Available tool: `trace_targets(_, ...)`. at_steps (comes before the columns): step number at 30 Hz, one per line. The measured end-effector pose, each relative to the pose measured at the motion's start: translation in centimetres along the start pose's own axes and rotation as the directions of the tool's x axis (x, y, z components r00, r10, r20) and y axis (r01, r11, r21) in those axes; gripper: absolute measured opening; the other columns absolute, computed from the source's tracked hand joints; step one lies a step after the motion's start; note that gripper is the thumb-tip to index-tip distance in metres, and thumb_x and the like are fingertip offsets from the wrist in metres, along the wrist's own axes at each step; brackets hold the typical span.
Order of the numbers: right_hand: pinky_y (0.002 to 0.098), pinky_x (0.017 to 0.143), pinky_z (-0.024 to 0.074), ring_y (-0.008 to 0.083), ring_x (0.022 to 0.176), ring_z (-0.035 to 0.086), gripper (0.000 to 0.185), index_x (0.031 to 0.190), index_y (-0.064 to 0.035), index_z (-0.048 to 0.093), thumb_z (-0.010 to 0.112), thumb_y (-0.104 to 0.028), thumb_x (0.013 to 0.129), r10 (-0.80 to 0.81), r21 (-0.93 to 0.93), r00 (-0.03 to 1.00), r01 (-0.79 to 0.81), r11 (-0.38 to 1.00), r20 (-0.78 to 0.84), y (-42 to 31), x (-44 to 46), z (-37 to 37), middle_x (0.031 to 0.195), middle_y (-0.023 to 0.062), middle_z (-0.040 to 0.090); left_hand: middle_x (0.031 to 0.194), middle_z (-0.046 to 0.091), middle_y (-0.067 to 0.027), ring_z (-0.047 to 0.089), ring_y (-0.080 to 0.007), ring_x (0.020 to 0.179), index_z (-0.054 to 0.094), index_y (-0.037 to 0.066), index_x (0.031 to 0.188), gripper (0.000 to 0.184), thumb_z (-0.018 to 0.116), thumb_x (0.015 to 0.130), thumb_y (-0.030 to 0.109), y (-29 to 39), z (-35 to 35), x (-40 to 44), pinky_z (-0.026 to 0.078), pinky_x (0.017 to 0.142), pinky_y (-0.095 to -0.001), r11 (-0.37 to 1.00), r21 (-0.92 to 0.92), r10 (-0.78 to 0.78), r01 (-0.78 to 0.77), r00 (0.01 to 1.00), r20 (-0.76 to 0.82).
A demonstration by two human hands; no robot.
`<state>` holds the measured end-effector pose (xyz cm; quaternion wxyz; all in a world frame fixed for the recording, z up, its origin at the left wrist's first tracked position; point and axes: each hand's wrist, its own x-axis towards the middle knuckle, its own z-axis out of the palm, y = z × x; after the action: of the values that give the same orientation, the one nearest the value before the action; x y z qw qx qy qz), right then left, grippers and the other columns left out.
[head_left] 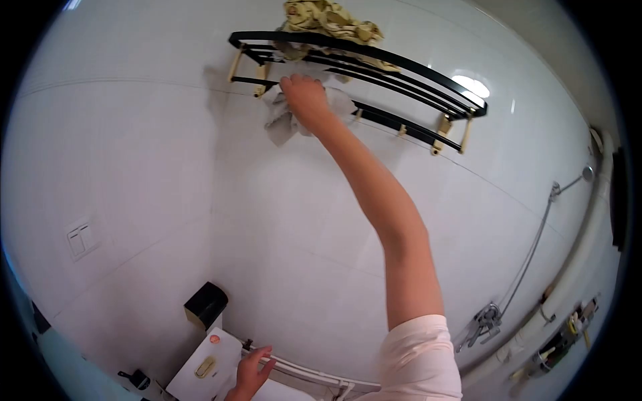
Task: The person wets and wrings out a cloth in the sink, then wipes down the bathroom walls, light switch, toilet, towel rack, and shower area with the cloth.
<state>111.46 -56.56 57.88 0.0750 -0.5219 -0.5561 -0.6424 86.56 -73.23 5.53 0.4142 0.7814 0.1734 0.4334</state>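
My right hand (306, 100) is raised to the black wall rack (374, 117), its fingers closed on a whitish-grey cloth (284, 123) at the left part of the rack's lower bar. The cloth hangs bunched below and around the hand. On top of the rack lies a crumpled yellow patterned cloth (328, 20). Low in the view, my left hand (253, 374) is beside a white toilet tank (200, 364), its fingers apart and nothing in them.
A black box (206, 304) is mounted on the wall above the tank. White pipes (321, 375) run along the bottom. At the right are a shower hose (535, 247), a mixer tap (485, 321), a thick pipe (568, 267) and a holder with items (552, 354). A switch (81, 239) is at the left.
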Motion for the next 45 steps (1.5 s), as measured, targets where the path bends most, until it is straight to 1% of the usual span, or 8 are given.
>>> trace_targets(11, 0.0399, 0.085, 0.0454, 0.0278, 0.100, 0.056, 0.044, 0.124, -0.0063, 0.052, 0.057, -0.004, 0.080, -0.077, -0.094, 0.991, 0.087, 0.992, 0.107, 17.5, -19.4, -17.5, 0.112, 0.0101, 0.058, 0.104, 0.066, -0.0116, 0.066, -0.0255, 0.087, 0.062, 0.006, 0.114, 0.032, 0.069, 0.084, 0.016, 4.7, 10.3, 2.9, 0.053, 0.072, -0.0343, 0.979, -0.190, 0.135, -0.071, 0.927, 0.349)
trace_targets(20, 0.0378, 0.081, 0.0516, 0.0308, 0.098, 0.059, 0.044, 0.111, -0.0073, 0.060, 0.062, 0.004, 0.069, -0.204, -0.050, 0.901, 0.201, 0.978, -0.384, 19.9, -15.9, -25.1, 0.108, 0.0105, 0.061, 0.105, 0.066, -0.0107, 0.066, -0.0245, 0.089, 0.061, 0.008, 0.118, 0.035, 0.067, 0.086, 0.020, 5.9, 15.1, 0.5, 0.052, 0.077, -0.0346, 0.970, -0.214, 0.192, -0.115, 0.902, 0.385)
trace_targets(25, 0.0413, 0.090, 0.0492, 0.0323, 0.105, 0.058, 0.054, 0.124, -0.0096, 0.054, 0.050, 0.009, 0.074, -0.038, 0.062, 0.975, 0.053, 0.997, -0.219, 20.1, -6.0, -20.8, 0.115, 0.0127, 0.060, 0.106, 0.067, -0.0105, 0.067, -0.0238, 0.089, 0.061, 0.008, 0.117, 0.033, 0.067, 0.086, 0.019, 7.1, 13.5, 0.0, 0.052, 0.076, -0.0341, 0.983, -0.171, 0.122, -0.065, 0.930, 0.347)
trace_targets(26, 0.0423, 0.086, 0.0495, 0.0341, 0.098, 0.060, 0.026, 0.112, -0.0078, 0.057, 0.051, -0.011, 0.087, 0.146, 0.313, 0.986, -0.114, 0.943, -0.079, 18.4, -4.5, -20.4, 0.107, 0.0151, 0.062, 0.106, 0.067, -0.0105, 0.067, -0.0235, 0.089, 0.061, 0.008, 0.117, 0.033, 0.067, 0.086, 0.018, 7.5, 12.9, -0.1, 0.053, 0.076, -0.0339, 0.987, -0.151, 0.099, -0.050, 0.937, 0.334)
trace_targets(31, 0.0449, 0.076, 0.0525, 0.0342, 0.091, 0.065, 0.024, 0.105, -0.0070, 0.059, 0.057, -0.013, 0.082, -0.006, 0.017, 0.999, 0.006, 1.000, 0.045, 14.5, -1.0, -16.6, 0.093, 0.0147, 0.068, 0.105, 0.068, -0.0106, 0.068, -0.0227, 0.089, 0.062, 0.007, 0.115, 0.030, 0.067, 0.086, 0.016, 6.1, 13.5, -1.0, 0.053, 0.076, -0.0330, 0.991, -0.137, 0.040, 0.004, 0.949, 0.314)
trace_targets(39, 0.0434, 0.081, 0.0494, 0.0373, 0.092, 0.063, 0.034, 0.114, -0.0042, 0.057, 0.059, -0.011, 0.081, 0.135, 0.302, 0.988, -0.108, 0.947, -0.072, 24.8, -12.4, -23.6, 0.097, 0.0178, 0.067, 0.102, 0.069, -0.0107, 0.069, -0.0230, 0.088, 0.062, 0.006, 0.113, 0.029, 0.067, 0.087, 0.017, 6.4, 16.3, -2.5, 0.053, 0.077, -0.0324, 0.986, -0.168, 0.077, -0.016, 0.927, 0.368)
trace_targets(42, 0.0348, 0.080, 0.0472, 0.0236, 0.083, 0.060, 0.024, 0.109, 0.0016, 0.055, 0.048, -0.006, 0.087, 0.325, 0.593, 0.942, -0.216, 0.776, -0.083, 28.2, -17.1, -23.3, 0.089, 0.0161, 0.065, 0.099, 0.069, -0.0110, 0.068, -0.0238, 0.087, 0.062, 0.006, 0.113, 0.028, 0.067, 0.087, 0.016, 7.4, 17.8, -2.0, 0.053, 0.077, -0.0327, 0.988, -0.151, 0.089, -0.027, 0.901, 0.424)
trace_targets(45, 0.0356, 0.073, 0.0495, 0.0247, 0.078, 0.063, 0.025, 0.102, 0.0037, 0.061, 0.051, -0.001, 0.080, 0.500, 0.346, 0.860, -0.503, 0.792, 0.105, 31.4, -24.7, -21.0, 0.087, 0.0163, 0.068, 0.100, 0.069, -0.0112, 0.068, -0.0237, 0.088, 0.063, 0.005, 0.112, 0.027, 0.067, 0.087, 0.015, 9.0, 18.3, 0.5, 0.052, 0.078, -0.0324, 0.983, -0.153, 0.154, -0.097, 0.891, 0.428)
